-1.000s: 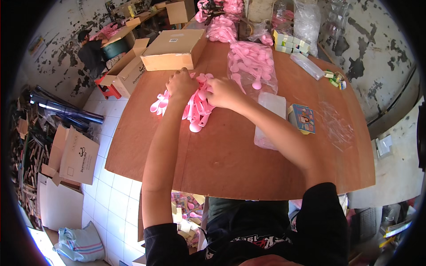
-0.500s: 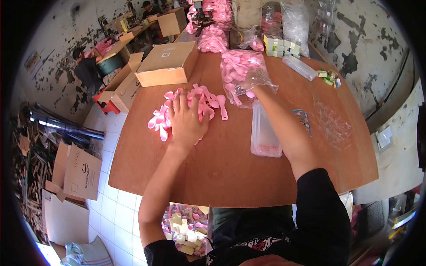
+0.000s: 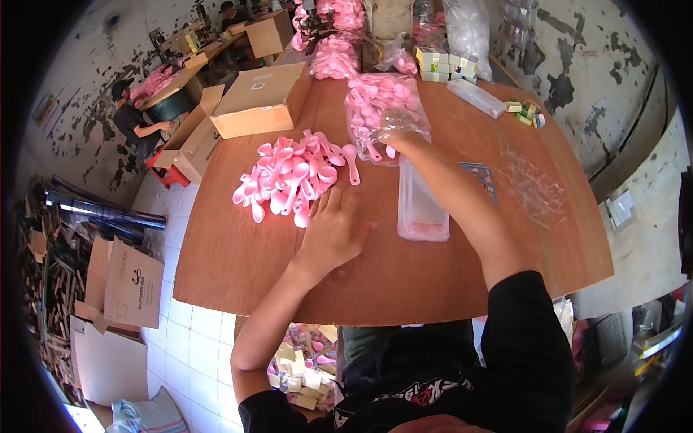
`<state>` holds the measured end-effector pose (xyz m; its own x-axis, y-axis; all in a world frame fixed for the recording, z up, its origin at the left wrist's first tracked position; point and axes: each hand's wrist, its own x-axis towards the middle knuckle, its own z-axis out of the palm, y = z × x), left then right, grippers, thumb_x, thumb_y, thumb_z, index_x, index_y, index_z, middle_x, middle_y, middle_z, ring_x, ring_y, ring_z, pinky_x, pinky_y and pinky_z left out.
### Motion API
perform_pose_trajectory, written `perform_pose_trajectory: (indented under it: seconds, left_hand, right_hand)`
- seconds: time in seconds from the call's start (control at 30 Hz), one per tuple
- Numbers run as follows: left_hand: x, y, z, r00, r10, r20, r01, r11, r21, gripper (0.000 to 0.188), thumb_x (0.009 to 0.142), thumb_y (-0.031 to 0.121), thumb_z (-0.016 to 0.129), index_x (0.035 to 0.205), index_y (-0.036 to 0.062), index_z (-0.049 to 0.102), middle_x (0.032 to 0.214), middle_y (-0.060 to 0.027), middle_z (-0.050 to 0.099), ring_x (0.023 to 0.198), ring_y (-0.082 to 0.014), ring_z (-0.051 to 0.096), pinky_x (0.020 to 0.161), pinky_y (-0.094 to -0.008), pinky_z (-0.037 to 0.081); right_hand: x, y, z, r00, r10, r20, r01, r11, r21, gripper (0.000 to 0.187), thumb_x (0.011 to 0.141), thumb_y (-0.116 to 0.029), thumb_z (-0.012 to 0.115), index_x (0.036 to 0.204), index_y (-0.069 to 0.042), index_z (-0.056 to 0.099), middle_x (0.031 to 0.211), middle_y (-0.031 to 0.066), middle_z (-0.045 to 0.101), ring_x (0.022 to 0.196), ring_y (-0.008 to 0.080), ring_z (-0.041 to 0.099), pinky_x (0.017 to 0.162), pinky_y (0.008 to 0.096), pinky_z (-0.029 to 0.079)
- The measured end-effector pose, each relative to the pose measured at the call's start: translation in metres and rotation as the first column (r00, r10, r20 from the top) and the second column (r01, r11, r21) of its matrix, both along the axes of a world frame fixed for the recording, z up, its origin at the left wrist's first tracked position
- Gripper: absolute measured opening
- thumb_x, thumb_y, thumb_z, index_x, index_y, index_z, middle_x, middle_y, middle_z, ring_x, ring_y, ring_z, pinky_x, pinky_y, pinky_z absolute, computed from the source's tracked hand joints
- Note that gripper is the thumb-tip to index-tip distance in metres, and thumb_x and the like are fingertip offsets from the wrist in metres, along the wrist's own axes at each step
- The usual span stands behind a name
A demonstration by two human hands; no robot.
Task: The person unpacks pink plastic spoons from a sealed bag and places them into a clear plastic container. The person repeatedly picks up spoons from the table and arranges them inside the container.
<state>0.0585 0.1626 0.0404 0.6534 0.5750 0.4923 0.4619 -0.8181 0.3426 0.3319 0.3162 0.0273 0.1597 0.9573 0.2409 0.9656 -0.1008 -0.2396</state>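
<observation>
A heap of pink plastic spoons (image 3: 285, 173) lies on the brown wooden table, left of centre. At its near right edge is my left hand (image 3: 332, 229), palm down, thumb held out and nothing seen in it. Farther off, my right hand (image 3: 395, 140) is at the mouth of a clear plastic bag (image 3: 386, 108) filled with more pink spoons. Clear film and the hand itself hide its fingers, so its grip does not show. One spoon (image 3: 351, 163) rests at the heap's right edge. Below my right wrist lies a stack of clear plastic sleeves (image 3: 423, 209).
A closed cardboard box (image 3: 260, 101) stands at the table's far left. Small boxes (image 3: 444, 65), a clear packet (image 3: 476, 98) and small green-yellow pieces (image 3: 525, 113) are at the far right. Crumpled film (image 3: 534, 187) and a blue printed card (image 3: 480, 179) lie right. A co-worker (image 3: 137, 119) sits far left.
My left hand has moved off the top of the spoon heap, toward me and to the right, uncovering the spoons. My right hand stays at the bag. The whole view has shifted slightly.
</observation>
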Motion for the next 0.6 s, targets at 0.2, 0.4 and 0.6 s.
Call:
perform_pose_trajectory:
  seconds: [0.2,0.4,0.6]
  left_hand:
    - [0.004,-0.003,0.004,0.991,-0.005,0.133,0.06,0.91,-0.411,0.048,0.088,0.024,0.068,0.127,0.0009,0.052,0.131,-0.0202,0.051,0.12,-0.0347,0.054,0.1,-0.0437,0.044]
    - [0.039,-0.004,-0.013,0.831,0.291,0.473,0.381,0.321,-0.867,0.059,0.097,0.039,0.055,0.137,-0.0016,0.042,0.135,-0.019,0.05,0.123,-0.0299,0.053,0.103,-0.0411,0.043]
    - [0.068,-0.018,-0.006,0.542,0.543,0.642,0.76,0.011,-0.65,0.044,0.104,0.041,0.038,0.129,0.0062,0.048,0.126,-0.0088,0.057,0.117,-0.0216,0.055,0.102,-0.0409,0.043]
  right_hand:
    - [-0.035,-0.065,0.035,0.981,-0.016,-0.194,-0.007,0.993,-0.117,0.033,0.065,-0.025,0.071,0.085,0.001,0.072,0.09,0.0233,0.07,0.087,0.0338,0.07,0.074,0.043,0.055]
    - [-0.039,-0.162,0.048,0.867,0.201,-0.455,-0.276,0.955,-0.105,0.041,0.07,-0.024,0.069,0.1,0.004,0.066,0.085,0.0241,0.07,0.081,0.0365,0.07,0.072,0.0434,0.055]
    - [-0.087,-0.193,0.033,0.844,0.405,-0.351,-0.319,0.906,0.278,0.056,0.073,-0.012,0.066,0.124,0.005,0.05,0.084,0.0254,0.067,0.084,0.0443,0.066,0.074,0.0486,0.054]
